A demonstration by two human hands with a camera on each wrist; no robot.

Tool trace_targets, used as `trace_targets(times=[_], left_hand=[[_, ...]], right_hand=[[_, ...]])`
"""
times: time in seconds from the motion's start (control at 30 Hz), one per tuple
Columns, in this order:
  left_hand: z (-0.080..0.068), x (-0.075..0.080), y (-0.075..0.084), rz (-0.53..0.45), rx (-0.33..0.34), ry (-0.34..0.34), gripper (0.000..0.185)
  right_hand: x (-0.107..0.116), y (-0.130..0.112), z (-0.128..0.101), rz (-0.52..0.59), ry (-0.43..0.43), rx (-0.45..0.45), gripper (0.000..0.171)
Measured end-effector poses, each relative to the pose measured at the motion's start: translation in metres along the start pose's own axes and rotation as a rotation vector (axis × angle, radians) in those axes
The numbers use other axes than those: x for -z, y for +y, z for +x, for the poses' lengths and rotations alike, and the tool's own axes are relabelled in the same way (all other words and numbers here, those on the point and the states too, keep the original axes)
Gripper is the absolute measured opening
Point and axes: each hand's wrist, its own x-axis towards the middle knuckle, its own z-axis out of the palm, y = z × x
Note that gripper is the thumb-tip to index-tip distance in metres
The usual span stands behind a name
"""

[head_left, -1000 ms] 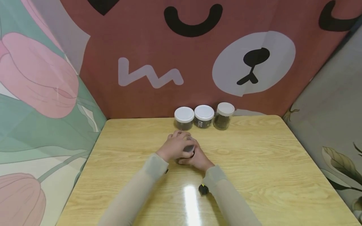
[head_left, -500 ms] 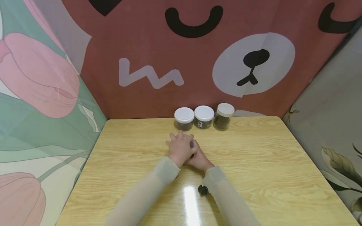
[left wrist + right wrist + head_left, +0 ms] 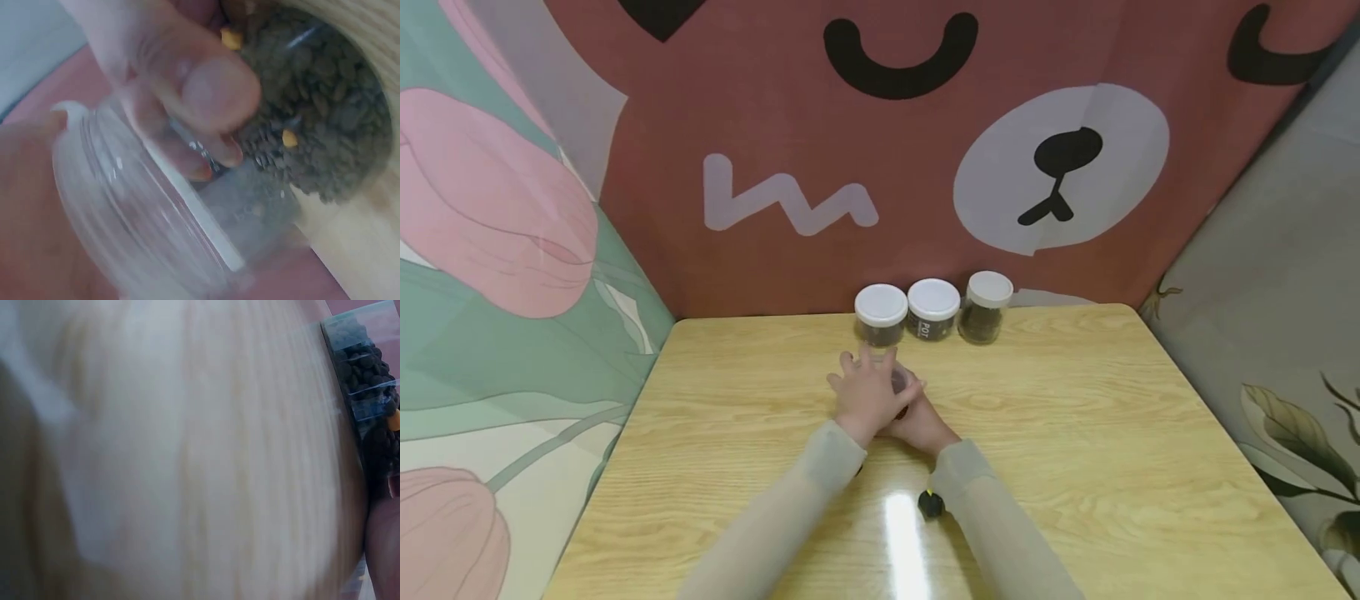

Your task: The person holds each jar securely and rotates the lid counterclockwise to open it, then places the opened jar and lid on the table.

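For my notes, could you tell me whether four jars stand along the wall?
No, only three white-lidded jars stand there.

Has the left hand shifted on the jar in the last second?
Yes. The left hand has swung from lying across the jar to pointing toward the three lidded jars.

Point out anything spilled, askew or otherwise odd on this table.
Nothing is spilled. One oddity: a small black object lies loose on the table near the right sleeve, away from the three capped jars lined up at the back. Both hands hold a fourth jar.
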Motion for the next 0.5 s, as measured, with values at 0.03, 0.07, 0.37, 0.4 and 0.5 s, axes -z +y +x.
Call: trace_targets(times=[0.03, 0.07, 0.37, 0.4, 0.5], left_hand=[[0.0, 0.003, -0.004, -0.002, -0.048, 0.002, 0.074], [0.001, 0.007, -0.008, -0.002, -0.099, -0.003, 0.071], [0.01, 0.043, -0.035, -0.101, -0.363, -0.295, 0.07], [0.01, 0.046, -0.036, -0.108, -0.373, -0.326, 0.073], [0.013, 0.05, -0.038, -0.135, -0.403, -0.386, 0.076]], right_hand=[[0.0, -0.005, -0.001, 0.018, -0.01, -0.008, 0.112], [0.0, -0.009, -0.002, 0.045, -0.02, -0.013, 0.111], [-0.001, 0.0, 0.001, 0.07, 0.018, -0.082, 0.116], [-0.002, -0.001, 0.001, 0.059, 0.023, -0.073, 0.116], [-0.003, -0.001, 0.001, 0.063, 0.02, -0.059, 0.116]])
